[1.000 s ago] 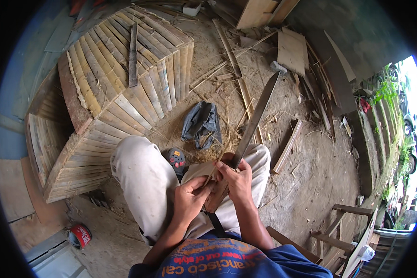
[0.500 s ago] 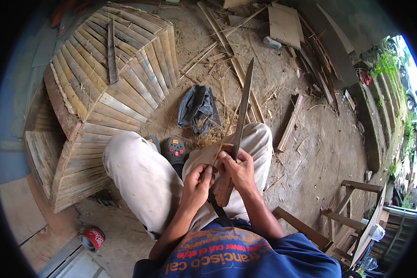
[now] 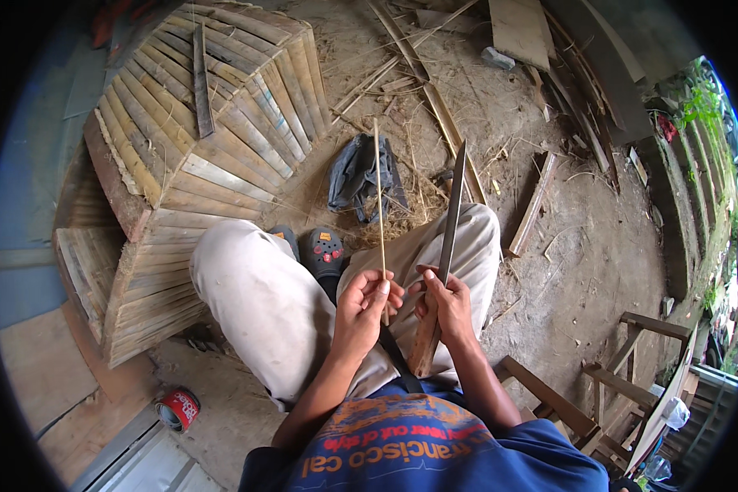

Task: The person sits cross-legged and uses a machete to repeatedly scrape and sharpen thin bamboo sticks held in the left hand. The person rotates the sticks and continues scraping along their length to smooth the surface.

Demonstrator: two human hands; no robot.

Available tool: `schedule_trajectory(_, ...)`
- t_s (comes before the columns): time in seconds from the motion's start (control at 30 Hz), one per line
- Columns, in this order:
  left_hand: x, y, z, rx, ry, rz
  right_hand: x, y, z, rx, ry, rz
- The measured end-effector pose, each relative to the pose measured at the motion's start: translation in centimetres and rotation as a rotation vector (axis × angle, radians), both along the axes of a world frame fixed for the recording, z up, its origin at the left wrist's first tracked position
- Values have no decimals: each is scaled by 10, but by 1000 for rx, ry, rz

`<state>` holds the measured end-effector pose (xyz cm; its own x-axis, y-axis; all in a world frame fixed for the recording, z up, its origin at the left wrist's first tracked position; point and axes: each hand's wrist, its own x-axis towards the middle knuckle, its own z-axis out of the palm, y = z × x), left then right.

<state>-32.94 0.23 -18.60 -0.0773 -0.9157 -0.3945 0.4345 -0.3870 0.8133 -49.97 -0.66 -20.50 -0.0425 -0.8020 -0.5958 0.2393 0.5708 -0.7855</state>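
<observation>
The left hand (image 3: pixel 364 302) pinches a thin stick (image 3: pixel 380 197) near its lower end, and the right hand (image 3: pixel 446 302) grips a long knife (image 3: pixel 453 217) by the top of its handle (image 3: pixel 424 351); both are above the legs (image 3: pixel 258 299), apart. Working well likely means steadying the stick and angling the knife away from the left hand and legs.

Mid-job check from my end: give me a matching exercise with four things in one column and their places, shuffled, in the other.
1. thin stick
2. long knife
3. dark plastic bag
4. red can

A. on the ground beyond the dark shoes
B. in the right hand
C. at the lower left of the picture
D. in the left hand

Pairs: 1-D; 2-B; 3-A; 4-C
</observation>
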Motion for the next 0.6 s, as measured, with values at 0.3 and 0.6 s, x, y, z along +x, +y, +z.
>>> schedule_trajectory(0.3,2,0,-2,-101,-39,69,15,-3,17,-103,22,222)
schedule_trajectory(0.6,4,0,-3,-116,-11,50,23,-4,19,-102,-9,260)
